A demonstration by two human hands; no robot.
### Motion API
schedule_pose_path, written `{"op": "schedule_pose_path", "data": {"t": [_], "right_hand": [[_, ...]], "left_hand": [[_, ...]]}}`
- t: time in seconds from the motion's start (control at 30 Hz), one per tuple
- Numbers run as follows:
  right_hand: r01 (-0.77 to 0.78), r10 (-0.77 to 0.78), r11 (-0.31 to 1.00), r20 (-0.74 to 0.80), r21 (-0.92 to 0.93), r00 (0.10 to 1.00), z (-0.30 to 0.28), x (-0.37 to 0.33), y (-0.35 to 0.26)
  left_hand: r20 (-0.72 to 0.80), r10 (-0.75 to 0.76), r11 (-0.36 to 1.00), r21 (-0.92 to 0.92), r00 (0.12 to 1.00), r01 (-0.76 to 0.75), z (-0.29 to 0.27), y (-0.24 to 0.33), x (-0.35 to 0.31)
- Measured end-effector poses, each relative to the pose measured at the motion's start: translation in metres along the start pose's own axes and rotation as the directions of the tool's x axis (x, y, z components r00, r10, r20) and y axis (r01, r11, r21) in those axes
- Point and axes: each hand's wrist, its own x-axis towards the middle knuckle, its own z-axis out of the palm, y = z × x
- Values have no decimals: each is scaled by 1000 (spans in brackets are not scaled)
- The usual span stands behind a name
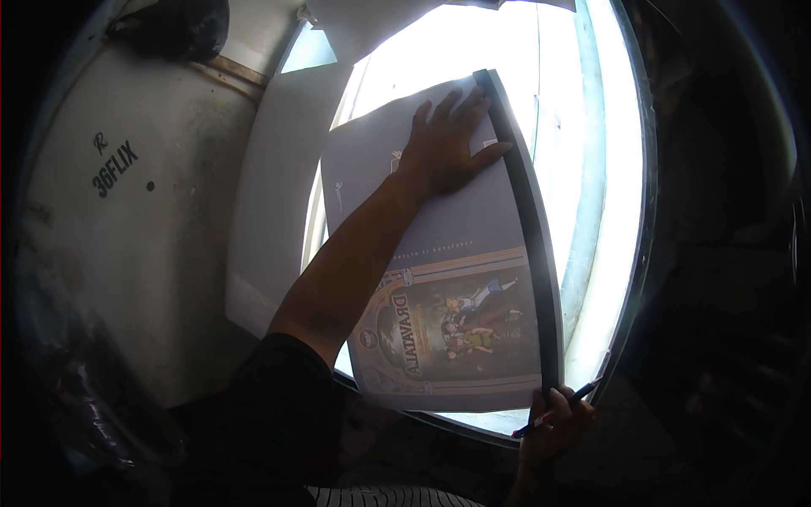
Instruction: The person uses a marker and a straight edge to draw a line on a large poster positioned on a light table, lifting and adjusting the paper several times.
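A large printed sheet [456, 221] with a coloured illustration of several figures lies at a slant over a brightly lit glowing surface [574, 118]. Along its right side runs a long dark straight strip [536, 237], like a ruler. My left hand [443, 144] is spread flat on the upper part of the sheet, its fingertips and thumb reaching the strip. Close to the strip's lower end, my right hand [559, 422] is closed around a slim pen-shaped tool [583, 391], dark with a bit of red. Whether it is a pen or a cutter I cannot make out.
A pale panel [152, 228] with dark printing stands to the left. Another large plain sheet [274, 169] lies between it and the glowing surface. A black bag-like bundle [173, 29] sits at the upper left. Deep shadow covers the right side.
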Motion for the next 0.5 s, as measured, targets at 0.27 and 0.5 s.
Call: {"op": "schedule_pose_path", "data": {"t": [0.27, 0.5], "right_hand": [[-1, 0, 999, -34, -40, 999, 4, 1, -1], [1, -3, 999, -32, -44, 999, 3, 0, -1]], "left_hand": [[12, -6, 1000, -22, 1000, 7, -1, -2, -1], [21, 0, 1000, -11, 1000, 0, -1, -1, -1]]}}
